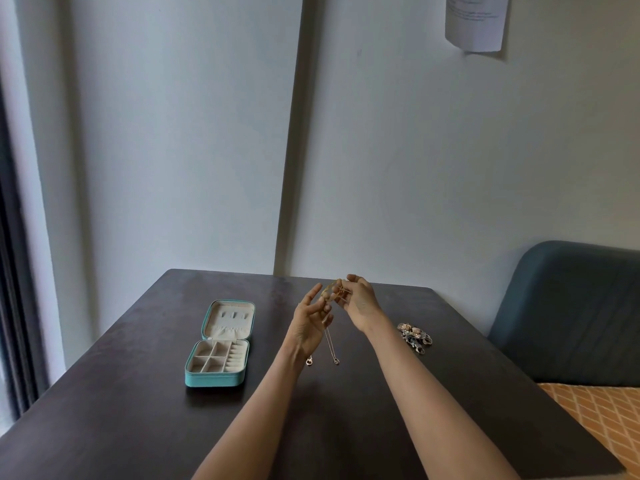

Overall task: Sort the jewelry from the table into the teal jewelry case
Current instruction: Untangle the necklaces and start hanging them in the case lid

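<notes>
Both hands [360,299] pinching chain [330,341] mid-table — case [218,344] left

Both bare forearms reach forward from the lower edge of the view and converge, the hands raised and close together. The left hand [311,322] is turned palm up and inward, its fingers spread and loosely extended. The right hand [358,301] is higher and just beyond it, back toward the camera, wrist bent, its fingertips [341,289] drawn together in a pinching grip.
</notes>
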Action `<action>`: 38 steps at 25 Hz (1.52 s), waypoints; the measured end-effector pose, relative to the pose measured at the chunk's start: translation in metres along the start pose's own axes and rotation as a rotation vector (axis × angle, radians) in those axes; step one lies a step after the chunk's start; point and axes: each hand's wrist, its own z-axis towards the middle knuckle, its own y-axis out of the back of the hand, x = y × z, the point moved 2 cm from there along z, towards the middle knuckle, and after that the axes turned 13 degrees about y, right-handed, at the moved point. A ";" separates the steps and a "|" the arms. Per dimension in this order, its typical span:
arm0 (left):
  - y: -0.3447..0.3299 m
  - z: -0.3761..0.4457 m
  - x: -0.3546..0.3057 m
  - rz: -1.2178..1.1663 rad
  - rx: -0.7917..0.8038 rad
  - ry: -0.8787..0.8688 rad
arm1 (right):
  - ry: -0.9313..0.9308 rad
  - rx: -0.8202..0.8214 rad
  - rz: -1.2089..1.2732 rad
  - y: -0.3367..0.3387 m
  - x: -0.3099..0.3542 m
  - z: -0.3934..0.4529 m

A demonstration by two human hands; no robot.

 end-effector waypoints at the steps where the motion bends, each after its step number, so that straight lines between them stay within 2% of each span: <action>1: 0.000 0.000 0.001 0.002 0.008 0.010 | 0.009 0.008 0.000 -0.002 0.001 0.000; 8: 0.009 0.004 -0.001 0.058 -0.162 -0.090 | 0.063 0.118 -0.112 -0.011 0.010 0.000; 17: 0.009 -0.003 0.000 -0.049 -0.052 0.022 | 0.056 0.130 -0.235 -0.012 0.004 -0.002; 20: 0.015 -0.001 -0.018 0.136 -0.133 0.016 | 0.074 0.162 -0.304 -0.021 0.004 -0.001; 25: 0.046 -0.012 -0.085 0.763 -0.521 -0.218 | 0.083 0.222 -0.361 -0.050 -0.010 0.004; 27: 0.069 -0.018 -0.114 1.010 -0.721 -0.306 | 0.090 0.248 -0.368 -0.064 -0.016 0.004; 29: 0.100 -0.028 -0.139 1.277 -0.941 -0.270 | 0.096 0.289 -0.392 -0.082 -0.025 0.003; 31: 0.130 -0.034 -0.152 1.454 -1.053 -0.134 | 0.110 0.331 -0.425 -0.097 -0.037 0.003; 34: 0.156 -0.039 -0.153 1.430 -0.975 0.043 | 0.143 0.371 -0.483 -0.114 -0.055 0.004; 36: 0.164 -0.043 -0.149 1.344 -0.939 0.073 | 0.149 0.384 -0.502 -0.121 -0.066 0.004; 38: 0.169 -0.046 -0.147 1.284 -0.975 0.051 | 0.144 0.408 -0.517 -0.125 -0.076 0.004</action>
